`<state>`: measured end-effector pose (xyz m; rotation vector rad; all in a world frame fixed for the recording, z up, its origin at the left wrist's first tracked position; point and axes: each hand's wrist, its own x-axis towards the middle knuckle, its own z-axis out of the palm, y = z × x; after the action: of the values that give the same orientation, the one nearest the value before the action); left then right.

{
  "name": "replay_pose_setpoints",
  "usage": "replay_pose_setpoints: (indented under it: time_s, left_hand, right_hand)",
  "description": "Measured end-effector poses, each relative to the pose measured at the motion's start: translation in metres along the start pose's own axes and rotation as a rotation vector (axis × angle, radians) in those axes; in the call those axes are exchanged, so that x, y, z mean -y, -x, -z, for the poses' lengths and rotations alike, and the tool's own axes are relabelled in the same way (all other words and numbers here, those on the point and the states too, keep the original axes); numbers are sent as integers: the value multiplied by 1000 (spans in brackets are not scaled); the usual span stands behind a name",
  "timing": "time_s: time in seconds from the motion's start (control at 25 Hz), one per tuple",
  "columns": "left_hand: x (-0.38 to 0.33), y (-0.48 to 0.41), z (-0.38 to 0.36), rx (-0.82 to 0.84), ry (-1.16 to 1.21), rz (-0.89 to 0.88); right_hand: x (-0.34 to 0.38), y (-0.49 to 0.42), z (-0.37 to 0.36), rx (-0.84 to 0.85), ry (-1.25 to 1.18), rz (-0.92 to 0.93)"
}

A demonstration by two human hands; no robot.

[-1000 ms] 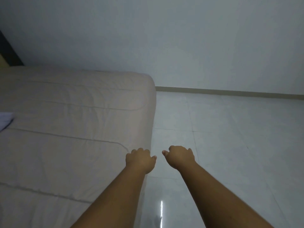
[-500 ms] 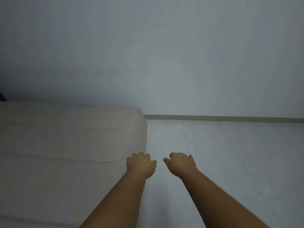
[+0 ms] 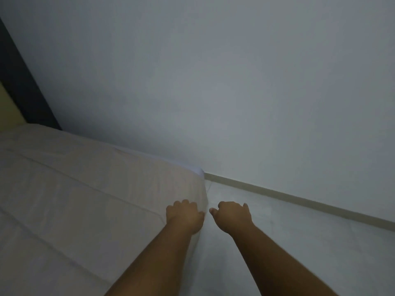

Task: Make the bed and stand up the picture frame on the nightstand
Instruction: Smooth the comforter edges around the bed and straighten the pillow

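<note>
Beige bed cover (image 3: 85, 199) lies at nine o'clock of both fists; left hand (image 3: 184, 216) clenched on its edge, right hand (image 3: 232, 216) clenched, contents indeterminable.

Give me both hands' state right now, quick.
Left hand: curled shut at the edge of the beige quilted bed cover; a grip on it cannot be told.
Right hand: curled shut over the pale tiled floor, holding nothing visible.
</note>
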<state>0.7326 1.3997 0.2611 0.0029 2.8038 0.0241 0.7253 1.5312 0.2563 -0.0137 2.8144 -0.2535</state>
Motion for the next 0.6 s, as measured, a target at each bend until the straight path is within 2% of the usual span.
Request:
replay_pose_setpoints:
  time_s: [0.32, 0.6]
  left_hand:
    - [-18, -242, 92, -37, 24, 34]
    - [-30, -433, 126, -27, 157, 260]
  right_hand:
    - [-10, -251, 94, -48, 87, 110]
    - [-20, -470, 146, -21, 180, 279]
